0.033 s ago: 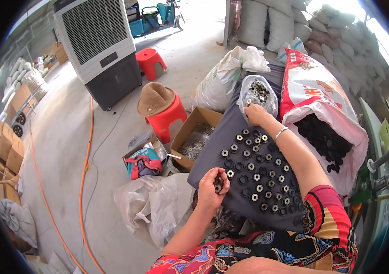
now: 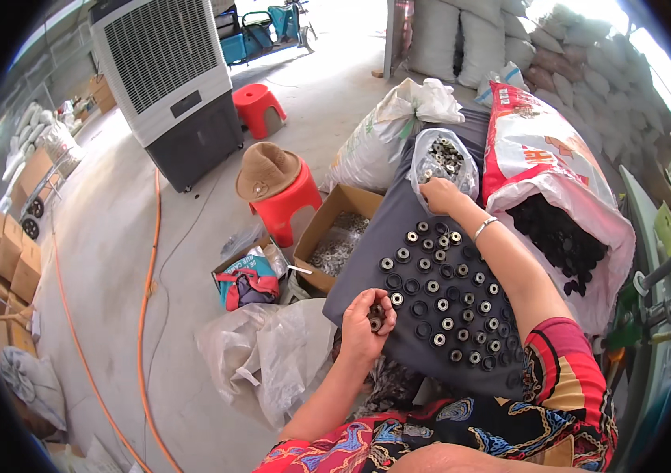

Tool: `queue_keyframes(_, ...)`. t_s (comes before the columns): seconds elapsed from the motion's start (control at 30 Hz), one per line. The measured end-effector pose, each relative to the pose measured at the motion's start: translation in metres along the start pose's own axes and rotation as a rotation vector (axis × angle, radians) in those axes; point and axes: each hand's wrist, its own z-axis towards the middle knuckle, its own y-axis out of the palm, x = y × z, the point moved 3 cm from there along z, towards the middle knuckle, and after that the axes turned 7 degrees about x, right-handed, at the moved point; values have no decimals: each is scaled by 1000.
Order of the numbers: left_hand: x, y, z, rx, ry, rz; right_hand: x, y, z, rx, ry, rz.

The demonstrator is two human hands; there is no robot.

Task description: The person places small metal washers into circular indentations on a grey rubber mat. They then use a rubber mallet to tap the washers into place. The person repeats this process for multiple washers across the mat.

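Note:
My left hand (image 2: 367, 323) is curled around several small metal bearings (image 2: 375, 317), at the left edge of the grey-covered work surface (image 2: 367, 256). Stretched to the far end, my right hand (image 2: 443, 196) is at the near-left rim of a clear plastic bag (image 2: 469, 177) of metal bearings (image 2: 447, 154). Its fingers are curled together and partly hidden, so what they hold does not show. Between my hands, black rubber rings (image 2: 420, 308) lie spread over the cover. Many of them have a metal bearing (image 2: 439, 340) seated in the middle; others show none.
Right of the surface, an open red-and-white sack (image 2: 556, 169) spills black rings (image 2: 560, 240). To the left stand a cardboard box (image 2: 315, 268) of small parts and a red stool (image 2: 292, 206) bearing a brown hat (image 2: 268, 173). An orange hose (image 2: 149, 292) crosses the floor near an air cooler (image 2: 166, 79).

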Motion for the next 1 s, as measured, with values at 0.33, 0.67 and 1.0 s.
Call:
queue_keyframes(0.33, -6, -5, 8, -52, -57, -26, 33, 32, 1, 153, 95, 38)
queue_keyframes(0.67, 5, -23, 26, -579, -485, -115, -50, -82, -52, 650, -176, 822)
queue_keyframes(1.0, -73, 36, -64, 222, -293, 129, -177, -123, -261, 166, -299, 515)
